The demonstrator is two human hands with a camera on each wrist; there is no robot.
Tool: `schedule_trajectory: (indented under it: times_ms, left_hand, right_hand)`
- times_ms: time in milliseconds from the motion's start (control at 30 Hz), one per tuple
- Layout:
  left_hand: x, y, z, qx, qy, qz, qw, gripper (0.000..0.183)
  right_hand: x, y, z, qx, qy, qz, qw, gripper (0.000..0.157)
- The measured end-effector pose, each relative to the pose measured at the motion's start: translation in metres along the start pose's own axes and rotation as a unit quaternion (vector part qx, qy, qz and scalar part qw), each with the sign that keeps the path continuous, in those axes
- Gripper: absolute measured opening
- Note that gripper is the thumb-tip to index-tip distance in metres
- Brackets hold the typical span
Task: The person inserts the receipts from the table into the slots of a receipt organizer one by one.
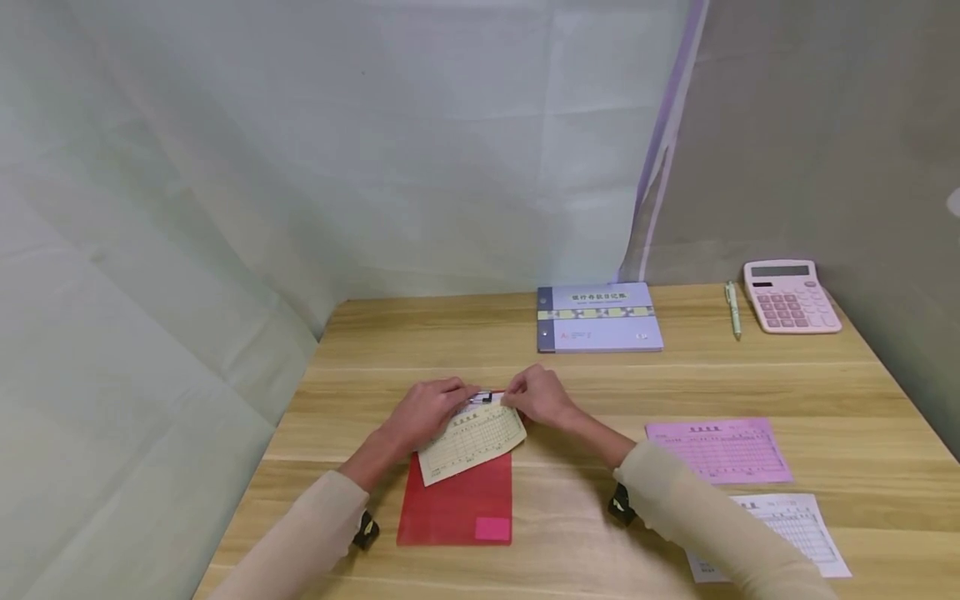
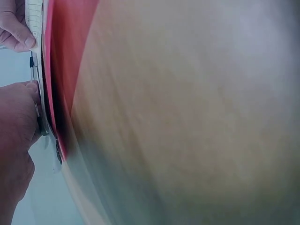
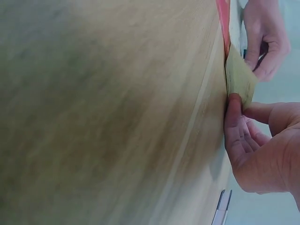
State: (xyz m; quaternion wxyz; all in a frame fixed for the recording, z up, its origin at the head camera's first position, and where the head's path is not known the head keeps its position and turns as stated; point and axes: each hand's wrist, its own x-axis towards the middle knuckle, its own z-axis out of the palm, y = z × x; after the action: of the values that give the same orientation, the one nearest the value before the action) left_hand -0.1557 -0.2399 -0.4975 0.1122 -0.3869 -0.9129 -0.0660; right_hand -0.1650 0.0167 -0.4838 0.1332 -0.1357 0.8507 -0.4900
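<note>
A red clipboard folder lies on the wooden table, with a metal clip at its far edge. Askew across its upper half is a pale yellow printed slip. My left hand holds the clip with its fingertips, and in the left wrist view the clip's wire runs along those fingers. With thumb and forefinger my right hand pinches the slip's upper right corner. The right wrist view has that corner of the slip bent up off the folder. White paper shows beneath the slip near the clip.
To the right lie a pink printed slip and a white one, the latter partly under the right sleeve. At the back are a blue account book, a pen and a pink calculator. Curtains hang behind the table.
</note>
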Motion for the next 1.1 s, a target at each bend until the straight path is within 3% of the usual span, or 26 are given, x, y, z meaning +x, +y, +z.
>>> schedule_trajectory:
  times_ms: [400, 733, 1100]
  left_hand:
    - [-0.001, 0.002, 0.000, -0.009, -0.013, -0.026, 0.9995, 0.034]
    - [0.002, 0.001, 0.000, -0.010, 0.012, -0.004, 0.9999, 0.031]
    - [0.001, 0.002, 0.002, -0.008, 0.017, -0.004, 0.9998, 0.032]
  right_hand:
    - [0.000, -0.001, 0.005, -0.028, 0.021, -0.002, 0.999, 0.011]
    - [-0.002, -0.002, 0.011, -0.052, 0.079, -0.015, 0.995, 0.013]
    - [-0.001, -0.002, 0.013, -0.070, 0.099, -0.014, 0.993, 0.013]
